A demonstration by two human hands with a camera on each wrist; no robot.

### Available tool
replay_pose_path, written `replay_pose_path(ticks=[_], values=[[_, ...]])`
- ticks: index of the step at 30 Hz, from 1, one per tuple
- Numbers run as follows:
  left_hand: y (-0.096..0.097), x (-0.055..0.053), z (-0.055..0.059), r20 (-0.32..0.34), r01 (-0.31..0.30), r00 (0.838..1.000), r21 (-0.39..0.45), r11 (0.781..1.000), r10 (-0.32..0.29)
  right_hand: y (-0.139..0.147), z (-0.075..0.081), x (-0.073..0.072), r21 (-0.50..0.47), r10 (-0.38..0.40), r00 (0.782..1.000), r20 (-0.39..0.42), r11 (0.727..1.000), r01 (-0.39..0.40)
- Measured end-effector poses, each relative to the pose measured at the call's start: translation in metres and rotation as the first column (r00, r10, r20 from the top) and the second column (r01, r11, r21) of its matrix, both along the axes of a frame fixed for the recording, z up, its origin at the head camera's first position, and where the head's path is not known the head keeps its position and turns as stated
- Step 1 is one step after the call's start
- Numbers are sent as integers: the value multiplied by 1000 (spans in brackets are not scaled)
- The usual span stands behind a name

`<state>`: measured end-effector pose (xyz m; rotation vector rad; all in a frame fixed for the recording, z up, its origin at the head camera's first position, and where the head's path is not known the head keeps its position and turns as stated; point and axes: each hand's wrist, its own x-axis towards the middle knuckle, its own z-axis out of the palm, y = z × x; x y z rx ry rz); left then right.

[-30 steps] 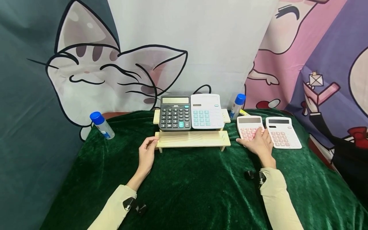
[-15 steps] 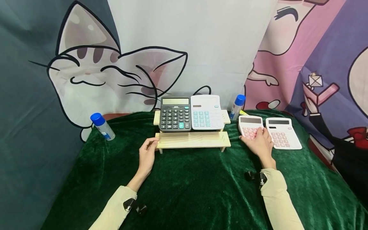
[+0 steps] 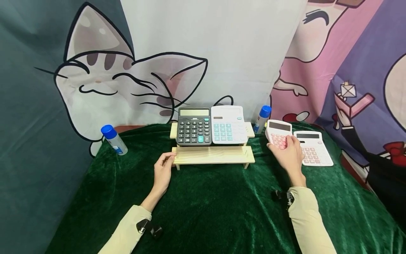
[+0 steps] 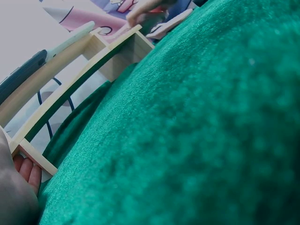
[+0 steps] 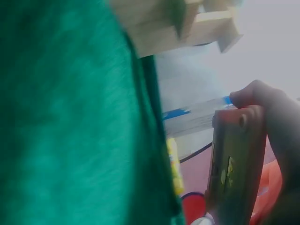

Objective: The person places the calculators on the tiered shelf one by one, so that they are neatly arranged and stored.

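My right hand (image 3: 289, 157) grips a pink-keyed calculator (image 3: 276, 136) by its sides, thumb on the left edge. The calculator is tilted, and its underside (image 5: 234, 168) faces the right wrist camera. Beside it lies a white calculator with pink keys (image 3: 320, 150), partly behind the hand. My left hand (image 3: 162, 173) holds the left end of a two-step wooden rack (image 3: 212, 155), its fingers (image 4: 29, 169) curled by the end leg. On the rack's upper step lean a black calculator (image 3: 194, 127) and a white calculator with teal keys (image 3: 229, 125).
A blue-capped bottle (image 3: 115, 140) stands tilted on the left, and another blue-capped bottle (image 3: 262, 119) is behind the pink-keyed calculator. A small yellow item (image 5: 174, 166) lies near that second bottle. Green velvet cloth (image 3: 209, 208) covers the table, with a cartoon curtain (image 3: 241, 46) behind.
My right hand has raised and tilted the pink-keyed calculator, shifting it slightly right and away from me. It now overlaps the bottle behind more closely. My left hand stays at the rack.
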<state>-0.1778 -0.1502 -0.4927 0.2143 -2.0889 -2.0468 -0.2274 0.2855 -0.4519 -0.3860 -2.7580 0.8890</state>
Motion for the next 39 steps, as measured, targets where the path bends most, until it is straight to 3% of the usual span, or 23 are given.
replay_pose_path(ticks=[4, 8, 17, 24, 30, 37, 39], values=[[0, 1, 3, -1, 4, 1000, 5, 1000, -4, -7, 16, 4, -38, 10, 999, -46, 999, -11], [0, 0, 0, -7, -4, 1000, 3, 1000, 4, -15, 31, 10, -76, 16, 992, -123, 997, -26], [1, -1, -6, -47, -19, 999, -26, 1000, 17, -37, 62, 25, -120, 50, 960, -276, 989, -86], [0, -1, -6, -36, -15, 999, -23, 1000, 14, -60, 79, 38, -111, 143, 912, -385, 974, -199], [0, -1, -3, -7, -6, 1000, -10, 1000, 5, -83, 78, 43, -58, 231, 873, -430, 957, -283], [5, 12, 24, -4, 9, 1000, -29, 1000, -10, -109, 75, 51, 11, 347, 816, -463, 922, -386], [5, 13, 26, -11, 10, 1000, -27, 1000, -10, -117, 75, 55, 28, 375, 798, -471, 911, -412]])
